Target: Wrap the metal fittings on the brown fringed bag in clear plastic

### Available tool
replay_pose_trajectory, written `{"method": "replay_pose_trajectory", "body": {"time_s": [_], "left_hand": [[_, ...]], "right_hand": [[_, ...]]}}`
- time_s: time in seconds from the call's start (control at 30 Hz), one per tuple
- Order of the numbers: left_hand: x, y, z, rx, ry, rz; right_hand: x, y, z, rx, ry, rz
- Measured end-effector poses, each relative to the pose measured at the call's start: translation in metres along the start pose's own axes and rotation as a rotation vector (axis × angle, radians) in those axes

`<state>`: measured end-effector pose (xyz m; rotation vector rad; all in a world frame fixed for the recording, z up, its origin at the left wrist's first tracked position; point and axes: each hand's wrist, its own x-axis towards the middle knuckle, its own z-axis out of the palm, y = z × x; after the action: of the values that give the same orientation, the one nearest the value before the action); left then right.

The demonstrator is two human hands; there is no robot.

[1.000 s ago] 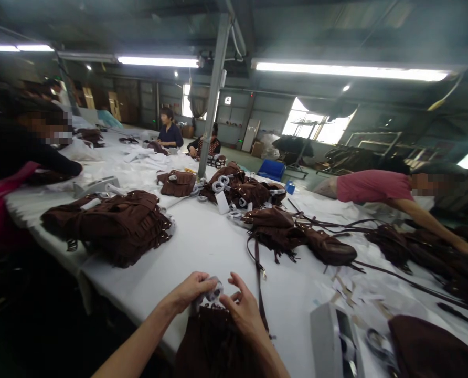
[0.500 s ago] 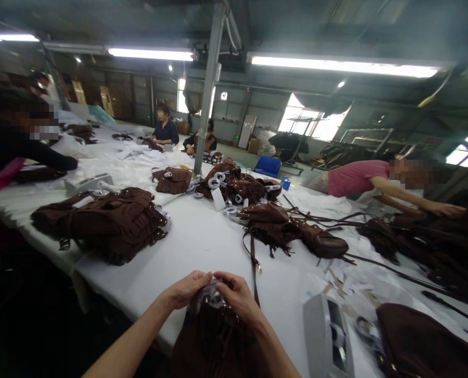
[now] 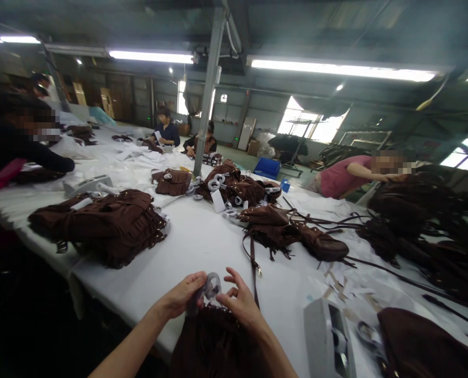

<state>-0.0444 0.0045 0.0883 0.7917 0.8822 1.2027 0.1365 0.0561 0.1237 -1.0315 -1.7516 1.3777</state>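
Observation:
My left hand (image 3: 182, 295) pinches a curled loop wrapped in greyish, see-through film (image 3: 212, 285), which looks like the handle of a dark brown fringed bag (image 3: 218, 346). That bag stands at the table's near edge in front of me, its lower part cut off by the frame. Just right of the wrapped loop is my right hand (image 3: 237, 296), fingers spread and raised, its thumb close to the film; whether it touches cannot be made out. A thin brown strap with a metal clip (image 3: 253, 257) lies on the white table beyond that hand.
Brown bags lie left (image 3: 104, 226), in a central pile (image 3: 234, 184) and at the near right (image 3: 426, 341). A grey tape dispenser (image 3: 328, 336) stands right of my hand. A metal post (image 3: 208, 94) rises mid-table. A co-worker in pink (image 3: 344, 176) leans over dark bags.
My right hand has come off the wrapped loop and its fingers have spread. My left hand keeps its hold. The co-worker in pink has shifted left and raised dark bags.

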Motion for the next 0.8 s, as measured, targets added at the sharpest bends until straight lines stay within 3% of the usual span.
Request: {"method": "replay_pose_trajectory", "body": {"time_s": [0.1,0.2,0.33,0.5,0.8], "left_hand": [[0.002,-0.004,0.0,-0.062,0.051,0.025],[0.004,-0.008,0.005,-0.096,0.061,0.025],[0.003,-0.008,0.012,-0.103,0.077,0.034],[0.001,-0.01,0.017,-0.053,0.113,0.069],[0.002,-0.016,0.022,0.171,0.156,0.138]], "right_hand": [[-0.015,0.006,0.008,-0.287,0.131,-0.139],[-0.025,0.013,0.026,-0.51,0.08,-0.279],[-0.025,0.021,0.044,-0.678,0.115,-0.345],[-0.02,0.03,0.053,-0.689,0.192,-0.384],[-0.017,0.032,0.057,-0.454,0.397,-0.163]]}}
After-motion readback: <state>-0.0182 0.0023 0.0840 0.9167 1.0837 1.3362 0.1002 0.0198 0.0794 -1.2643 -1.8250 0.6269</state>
